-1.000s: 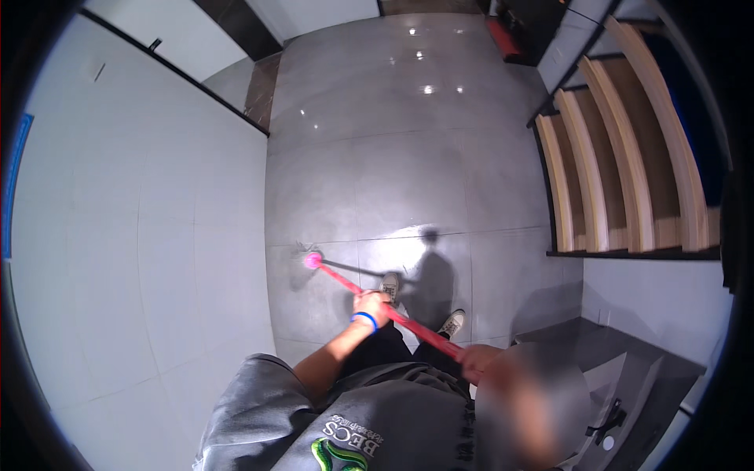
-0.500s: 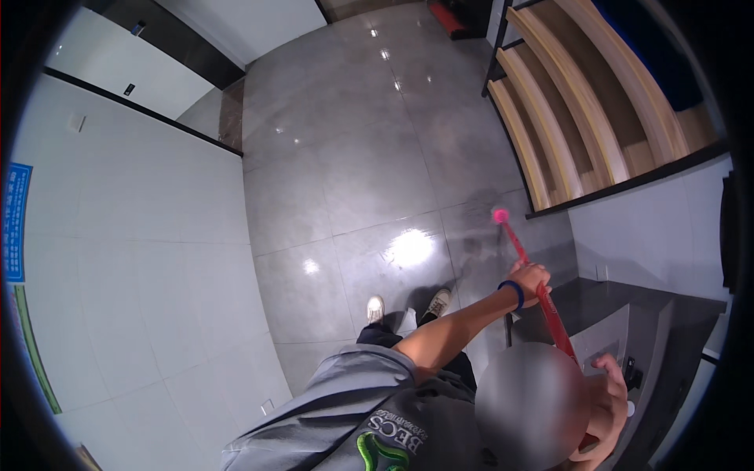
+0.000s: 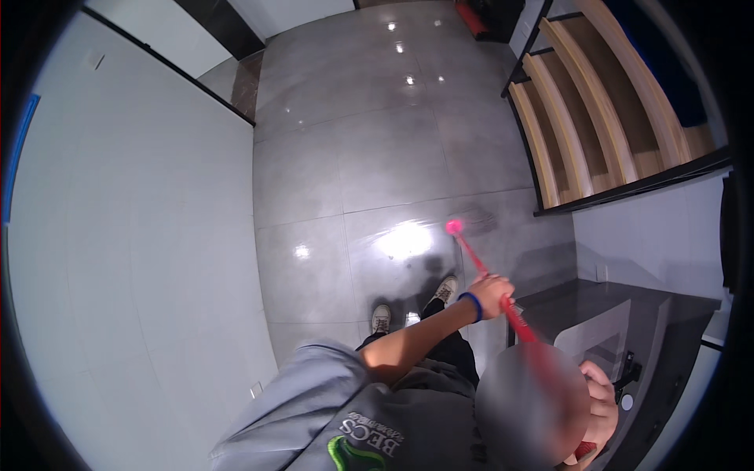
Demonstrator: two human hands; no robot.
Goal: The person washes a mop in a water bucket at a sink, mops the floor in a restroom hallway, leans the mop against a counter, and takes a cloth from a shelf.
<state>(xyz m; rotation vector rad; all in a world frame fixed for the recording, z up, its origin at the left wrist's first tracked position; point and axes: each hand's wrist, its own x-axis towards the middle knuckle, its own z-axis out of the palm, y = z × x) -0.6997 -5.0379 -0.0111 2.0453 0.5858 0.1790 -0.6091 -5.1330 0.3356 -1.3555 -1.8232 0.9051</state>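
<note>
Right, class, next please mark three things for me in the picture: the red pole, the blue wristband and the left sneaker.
Red pole (image 3: 517, 320): head view, on the shaft just behind the front grip.
Blue wristband (image 3: 475, 305): head view, on its upper face.
Left sneaker (image 3: 381, 317): head view, on its laced top.

Standing here, I'd call it a shop or office, can't tell which: shiny grey tiled floor (image 3: 353, 169), white panelled wall (image 3: 149, 228) carrying a blue strip (image 3: 19, 161), black-framed wooden shelves (image 3: 593, 110), a dark cabinet (image 3: 683, 314).
</note>
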